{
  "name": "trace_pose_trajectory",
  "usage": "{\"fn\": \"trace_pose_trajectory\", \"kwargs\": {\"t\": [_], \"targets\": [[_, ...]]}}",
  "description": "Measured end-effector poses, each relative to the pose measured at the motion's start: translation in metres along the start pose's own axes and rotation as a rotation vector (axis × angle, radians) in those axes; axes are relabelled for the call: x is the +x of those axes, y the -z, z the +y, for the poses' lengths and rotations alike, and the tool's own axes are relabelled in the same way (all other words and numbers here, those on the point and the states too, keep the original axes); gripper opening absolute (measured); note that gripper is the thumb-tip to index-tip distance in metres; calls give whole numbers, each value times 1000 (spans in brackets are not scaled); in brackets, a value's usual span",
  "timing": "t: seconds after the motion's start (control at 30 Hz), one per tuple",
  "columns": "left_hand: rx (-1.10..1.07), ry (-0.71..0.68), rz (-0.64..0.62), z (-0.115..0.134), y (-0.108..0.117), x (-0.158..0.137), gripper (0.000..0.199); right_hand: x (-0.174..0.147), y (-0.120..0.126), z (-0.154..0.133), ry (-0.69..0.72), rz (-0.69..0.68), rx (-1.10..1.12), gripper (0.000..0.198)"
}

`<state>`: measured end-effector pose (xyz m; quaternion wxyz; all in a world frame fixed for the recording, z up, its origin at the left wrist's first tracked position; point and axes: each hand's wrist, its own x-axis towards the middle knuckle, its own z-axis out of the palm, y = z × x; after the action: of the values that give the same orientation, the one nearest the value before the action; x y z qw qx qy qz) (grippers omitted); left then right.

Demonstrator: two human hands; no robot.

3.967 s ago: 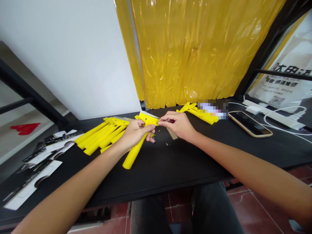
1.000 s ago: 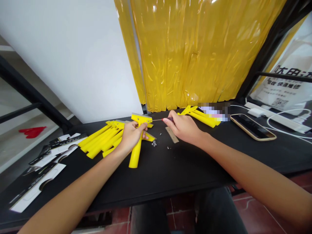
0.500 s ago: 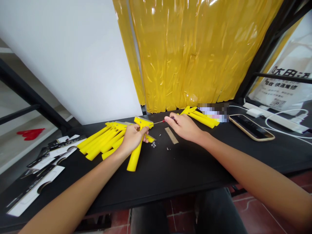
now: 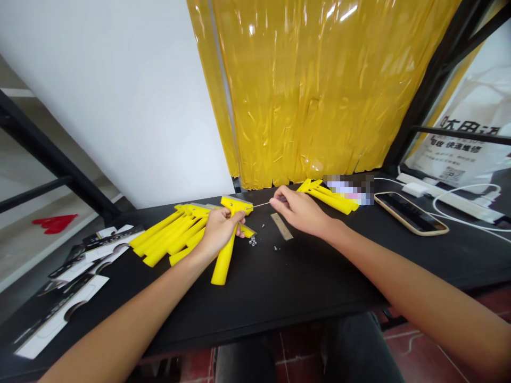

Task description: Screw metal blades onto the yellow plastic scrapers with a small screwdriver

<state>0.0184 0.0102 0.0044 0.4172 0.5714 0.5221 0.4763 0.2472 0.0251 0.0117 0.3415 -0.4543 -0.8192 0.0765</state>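
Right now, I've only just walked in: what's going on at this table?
A person is working on a yellow T-shaped tool with both bare hands. The left hand grips it just below its head. The right hand holds a thin-shafted driver, its tip at or very near the head's right end. Small metal pieces and a flat strip lie on the black table nearby. More yellow tools lie to the left, and a smaller yellow group at the back right.
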Motion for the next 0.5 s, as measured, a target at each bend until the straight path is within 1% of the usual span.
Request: {"fn": "trace_pose_trajectory", "kwargs": {"t": [0.1,0.17,0.3,0.37,0.4,0.5], "targets": [[35,-3,33,-2,2,2,22,-1,0,-2,59,-74,-5,23],[61,-8,41,-3,3,3,22,-1,0,-2,79,-81,-40,23],[87,-46,45,-3,5,4,23,-1,-1,-2,24,-68,-161,40],[89,-57,50,-2,5,4,23,-1,-2,-2,8,-93,-162,46],[87,-58,54,-1,6,4,23,-2,-2,-3,13,-102,-133,43],[77,-59,68,0,7,4,22,-4,-3,-4,51,-93,-28,29]]}}
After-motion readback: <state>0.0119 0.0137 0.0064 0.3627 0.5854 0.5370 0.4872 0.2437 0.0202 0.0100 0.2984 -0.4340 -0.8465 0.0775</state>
